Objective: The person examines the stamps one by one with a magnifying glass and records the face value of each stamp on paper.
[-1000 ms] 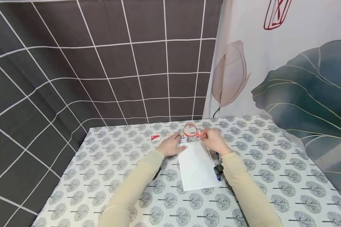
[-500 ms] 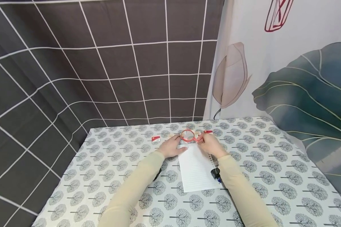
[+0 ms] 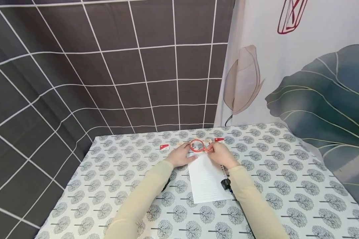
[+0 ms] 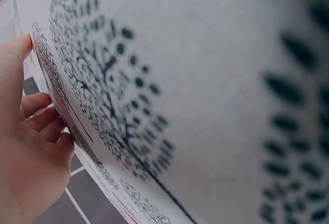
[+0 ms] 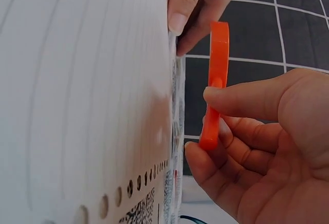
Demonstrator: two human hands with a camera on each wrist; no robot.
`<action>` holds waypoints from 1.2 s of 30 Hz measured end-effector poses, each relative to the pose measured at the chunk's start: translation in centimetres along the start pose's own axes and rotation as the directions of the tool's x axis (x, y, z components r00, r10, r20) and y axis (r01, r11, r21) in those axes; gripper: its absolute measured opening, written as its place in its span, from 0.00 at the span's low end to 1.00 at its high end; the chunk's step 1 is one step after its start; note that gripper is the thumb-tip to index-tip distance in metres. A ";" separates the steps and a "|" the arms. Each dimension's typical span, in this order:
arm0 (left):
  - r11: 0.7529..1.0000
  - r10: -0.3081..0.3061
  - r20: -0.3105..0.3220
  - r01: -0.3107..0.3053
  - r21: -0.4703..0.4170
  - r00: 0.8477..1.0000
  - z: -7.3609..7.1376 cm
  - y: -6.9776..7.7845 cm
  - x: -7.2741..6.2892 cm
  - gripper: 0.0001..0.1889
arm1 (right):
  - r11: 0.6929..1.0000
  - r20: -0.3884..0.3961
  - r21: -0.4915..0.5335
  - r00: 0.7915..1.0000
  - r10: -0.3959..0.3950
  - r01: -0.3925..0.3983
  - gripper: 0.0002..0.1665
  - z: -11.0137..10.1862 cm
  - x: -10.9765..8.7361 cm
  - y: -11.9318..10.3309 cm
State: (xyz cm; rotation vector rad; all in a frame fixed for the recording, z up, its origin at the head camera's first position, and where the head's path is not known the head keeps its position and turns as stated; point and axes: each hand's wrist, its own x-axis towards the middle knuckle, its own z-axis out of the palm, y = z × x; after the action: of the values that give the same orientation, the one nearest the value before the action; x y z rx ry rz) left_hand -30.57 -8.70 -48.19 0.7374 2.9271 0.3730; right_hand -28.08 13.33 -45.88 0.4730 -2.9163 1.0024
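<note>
My right hand point(image 3: 222, 154) pinches the short handle of an orange-red magnifying glass point(image 3: 197, 151) between thumb and fingers. In the right wrist view the magnifying glass point(image 5: 219, 49) shows edge-on, held off the sheet. Its lens, in the head view, overlaps small printed pieces just beyond a lined, hole-punched sheet point(image 3: 207, 179). My left hand point(image 3: 180, 156) rests at the sheet's far left corner, thumb toward the paper and fingers reaching forward. The left wrist view has that hand point(image 4: 36, 131) with loosely bent fingers against the tree-patterned cloth.
A red-and-white card point(image 3: 164, 146) lies left of the hands, and another red-and-white card point(image 3: 219, 140) lies beyond the right hand. The tree-patterned tablecloth point(image 3: 107, 199) reaches back to a dark grid curtain point(image 3: 155, 93). A black wrist device point(image 3: 225, 184) sits under the right sleeve.
My right hand has brought the magnifying glass left and nearer, to beside the left fingers. The right-hand red card has come into view. The left hand stays put.
</note>
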 end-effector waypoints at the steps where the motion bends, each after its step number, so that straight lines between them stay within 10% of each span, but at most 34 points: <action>1: 1.000 0.001 -0.003 -0.001 0.001 1.000 0.1 0.0 0.0 0.41 | 1.000 0.001 0.000 1.000 -0.004 0.004 0.10 0.0 0.0 -0.1; 36: 0.997 -0.011 -0.014 0.009 -0.078 1.000 -0.3 0.0 -0.1 0.40 | 1.000 0.058 0.016 0.998 -0.014 0.013 0.05 0.7 0.2 0.2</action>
State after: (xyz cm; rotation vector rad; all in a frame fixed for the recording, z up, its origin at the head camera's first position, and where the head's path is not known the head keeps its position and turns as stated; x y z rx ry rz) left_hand -30.52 -8.87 -47.91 0.7123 2.9097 0.4903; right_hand -28.27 13.00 -46.51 0.5313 -2.9539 1.0275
